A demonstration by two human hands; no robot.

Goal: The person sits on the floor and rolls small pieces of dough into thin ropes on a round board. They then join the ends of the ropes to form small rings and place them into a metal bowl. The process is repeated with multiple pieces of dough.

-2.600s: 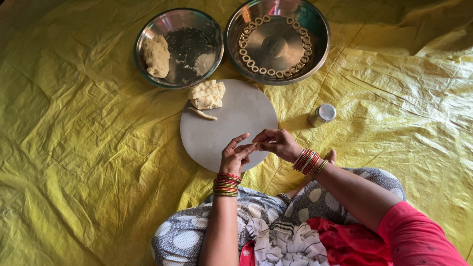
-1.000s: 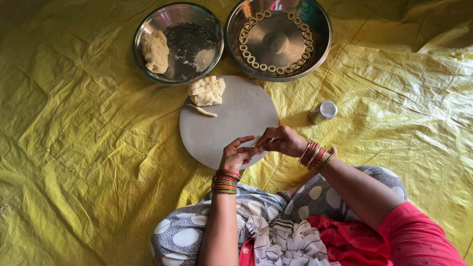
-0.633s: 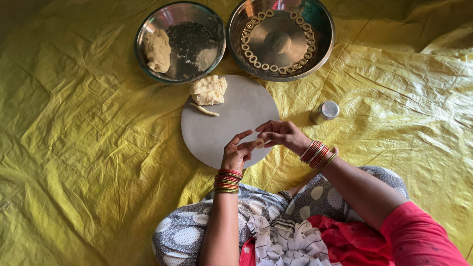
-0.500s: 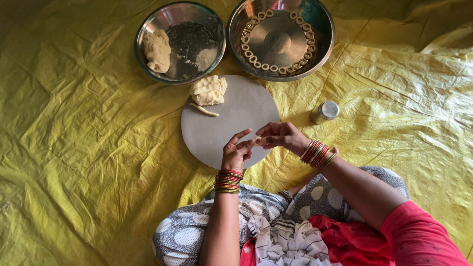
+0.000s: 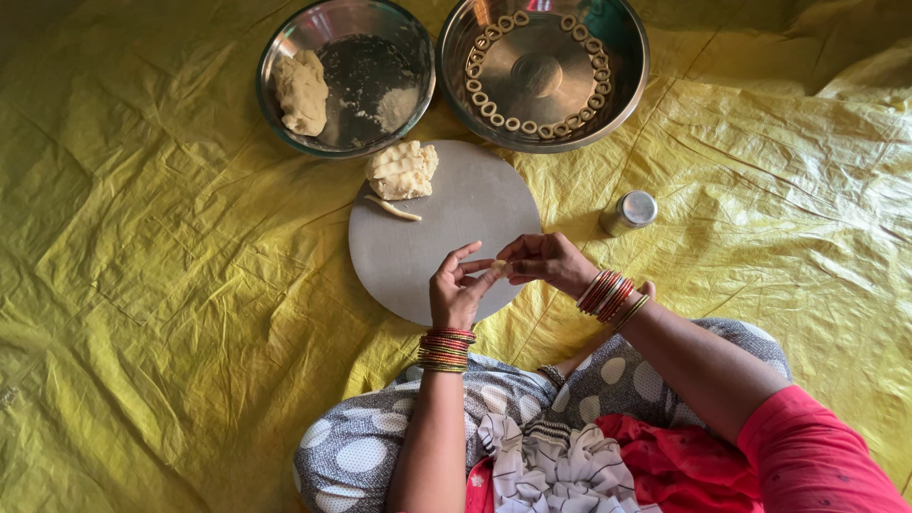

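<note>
Seen from the head camera, a small strip of pale dough (image 5: 498,267) is pinched between the fingertips of the left hand (image 5: 456,294) and the right hand (image 5: 546,262), both closed on it just above the near edge of a round grey board (image 5: 418,252). The strip is judged soft, light and easily torn, best taken lightly at its ends. At 12 o'clock on the board a lump of dough (image 5: 402,170) is seen, ridged and matt, with a thin rolled dough rope (image 5: 393,208) just beside it. Beyond, at 11 o'clock, a steel bowl (image 5: 418,57) holds more dough; at 1 o'clock a steel plate (image 5: 635,66) is ringed with small dough loops (image 5: 513,123). A small steel tin (image 5: 629,212) stands at 3 o'clock on crinkled yellow sheeting (image 5: 142,285).
</note>
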